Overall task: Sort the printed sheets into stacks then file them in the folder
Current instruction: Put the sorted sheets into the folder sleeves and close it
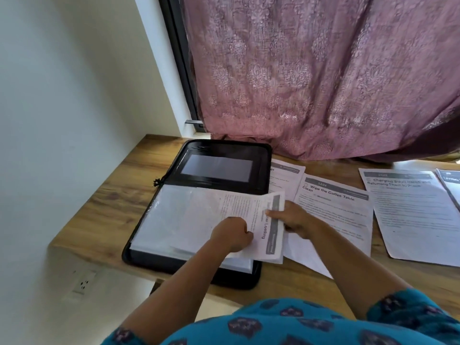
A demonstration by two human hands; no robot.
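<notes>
A black zip folder (216, 148) lies open on the wooden desk, its clear plastic sleeves (171, 215) facing up. A printed sheet (239, 207), turned sideways, lies partly over the sleeves. My left hand (232, 236) is closed on the sheet's near edge. My right hand (292, 216) pinches the sheet's right end by its grey header bar. To the right lie more printed sheets: one headed "Wipe the Coffee Table Clean" (333, 210), another (413, 215) further right, and one (286, 178) partly under the folder's edge.
A pink patterned curtain (323, 78) hangs down onto the back of the desk (99, 215). A white wall stands at the left, with a socket (83, 282) below the desk edge. Another sheet (450, 183) pokes in at the far right.
</notes>
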